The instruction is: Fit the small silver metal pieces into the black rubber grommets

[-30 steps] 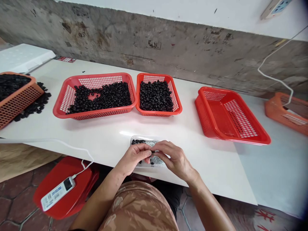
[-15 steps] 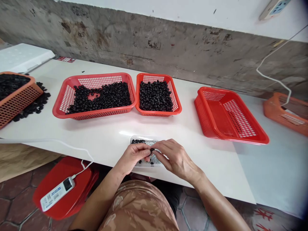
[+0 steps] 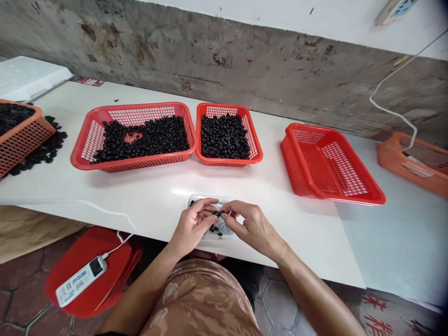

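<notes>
My left hand [image 3: 189,227] pinches a small round black plastic piece [image 3: 216,213] between thumb and fingertips. From the other side my right hand [image 3: 255,227] closes thumb and forefinger on a second small black piece [image 3: 221,213], touching or nearly touching the first. The exact shape of both is too small to make out. Both hands are held over a shallow clear tray [image 3: 206,198], which they partly cover. Inside it lie tiny silvery bits [image 3: 229,231] and several loose black pieces [image 3: 215,229].
Behind the tray stand a wide red basket [image 3: 140,163] and a smaller red basket [image 3: 229,162], both holding black rings. Further right is a red basket [image 3: 315,161]. At left, black pieces [image 3: 42,149] lie beside an orange basket [image 3: 28,142]. A corded white device [image 3: 82,280] rests on a red stool [image 3: 115,275].
The fingers of both hands have shifted around the pinch point, and two dark pieces now show there. The camera view has moved slightly.
</notes>
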The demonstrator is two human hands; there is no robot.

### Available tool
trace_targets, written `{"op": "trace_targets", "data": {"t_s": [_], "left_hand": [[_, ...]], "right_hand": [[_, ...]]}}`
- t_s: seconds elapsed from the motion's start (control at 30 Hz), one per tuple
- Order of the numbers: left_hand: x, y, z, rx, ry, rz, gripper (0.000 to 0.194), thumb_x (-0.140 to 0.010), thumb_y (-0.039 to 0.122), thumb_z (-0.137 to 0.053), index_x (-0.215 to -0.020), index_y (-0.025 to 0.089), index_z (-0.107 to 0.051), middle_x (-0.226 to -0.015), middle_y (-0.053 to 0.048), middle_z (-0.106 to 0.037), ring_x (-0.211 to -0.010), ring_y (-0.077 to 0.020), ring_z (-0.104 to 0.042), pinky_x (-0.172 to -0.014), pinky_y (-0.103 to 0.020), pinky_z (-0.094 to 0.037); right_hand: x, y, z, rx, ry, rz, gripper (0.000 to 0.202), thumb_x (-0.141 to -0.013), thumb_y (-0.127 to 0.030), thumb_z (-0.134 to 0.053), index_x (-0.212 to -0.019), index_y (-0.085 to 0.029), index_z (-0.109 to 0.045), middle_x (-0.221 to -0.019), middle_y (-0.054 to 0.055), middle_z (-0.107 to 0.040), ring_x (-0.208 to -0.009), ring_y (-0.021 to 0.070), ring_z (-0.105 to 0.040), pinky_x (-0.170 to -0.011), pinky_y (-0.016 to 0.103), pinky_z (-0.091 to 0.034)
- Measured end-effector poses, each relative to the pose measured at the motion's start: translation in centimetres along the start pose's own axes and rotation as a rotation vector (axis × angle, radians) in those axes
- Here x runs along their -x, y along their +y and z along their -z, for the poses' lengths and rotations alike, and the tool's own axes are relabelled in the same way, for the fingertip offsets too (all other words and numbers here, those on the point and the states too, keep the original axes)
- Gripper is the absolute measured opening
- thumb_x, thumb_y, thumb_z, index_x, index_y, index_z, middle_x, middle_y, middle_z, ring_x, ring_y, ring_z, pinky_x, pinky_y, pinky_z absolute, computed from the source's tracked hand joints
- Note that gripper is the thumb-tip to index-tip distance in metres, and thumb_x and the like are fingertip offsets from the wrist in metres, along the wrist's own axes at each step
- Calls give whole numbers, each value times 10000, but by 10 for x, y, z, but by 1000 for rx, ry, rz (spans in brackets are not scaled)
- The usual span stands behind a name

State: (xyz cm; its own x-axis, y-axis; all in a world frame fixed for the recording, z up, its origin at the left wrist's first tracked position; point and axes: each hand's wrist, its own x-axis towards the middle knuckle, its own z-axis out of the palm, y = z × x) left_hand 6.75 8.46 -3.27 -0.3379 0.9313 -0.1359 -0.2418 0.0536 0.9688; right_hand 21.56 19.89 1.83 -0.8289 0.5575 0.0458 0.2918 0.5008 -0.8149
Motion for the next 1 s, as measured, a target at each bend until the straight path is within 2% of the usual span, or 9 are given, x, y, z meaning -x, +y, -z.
{"op": "trace_targets", "data": {"t_s": [0.23, 0.33, 0.63, 0.73, 0.83, 1.0], "left_hand": [[3, 0, 0, -52, -35, -21, 349, -892, 277, -688, -1233, 209, -668, -1079, -76, -705, -931, -196, -688, -869, -315, -574], [3, 0, -1, -64, -34, -22, 347, -892, 278, -685, -1230, 203, -664, -1063, -76, -699, -920, -194, -688, -856, -309, -576], [6, 0, -10, -141, 67, -71, 286, -893, 290, -690, -1165, 202, -679, -982, -57, -678, -859, -170, -655, -799, -262, -539], [6, -2, -14, -2, 112, -45, 296, -855, 315, -739, -1121, 202, -672, -926, -39, -670, -832, -160, -658, -788, -257, -544], [4, -1, -18, 180, 156, 4, 356, -787, 336, -805, -1076, 194, -654, -875, -21, -666, -788, -147, -661, -795, -270, -557], [0, 1, -22, 273, 264, 51, 385, -711, 296, -856, -1023, 189, -656, -836, 2, -685, -765, -126, -650, -738, -228, -516]], "right_hand": [[-7, 13, 4, -280, -180, -188, 187, -888, -287, -545, -827, -159, -667, -680, -12, -605, -611, 101, -505, -568, 210, -407], [-7, 12, 4, -249, -159, -176, 177, -874, -275, -545, -810, -160, -663, -667, -18, -591, -619, 99, -488, -576, 208, -392], [-3, -1, -6, 108, 16, 6, 95, -845, -146, -534, -791, -184, -602, -711, -14, -601, -636, 113, -515, -634, 230, -423], [-2, 0, -7, 161, 19, 66, 112, -893, -151, -529, -833, -185, -618, -720, -3, -625, -630, 122, -552, -625, 236, -439], [2, 1, -10, 260, 82, 198, 156, -968, -186, -494, -928, -177, -644, -767, 37, -662, -679, 153, -603, -662, 271, -470], [8, 3, -20, 435, 196, 366, 199, -989, -187, -494, -1151, -137, -599, -845, 78, -699, -706, 189, -638, -751, 348, -488]]}}
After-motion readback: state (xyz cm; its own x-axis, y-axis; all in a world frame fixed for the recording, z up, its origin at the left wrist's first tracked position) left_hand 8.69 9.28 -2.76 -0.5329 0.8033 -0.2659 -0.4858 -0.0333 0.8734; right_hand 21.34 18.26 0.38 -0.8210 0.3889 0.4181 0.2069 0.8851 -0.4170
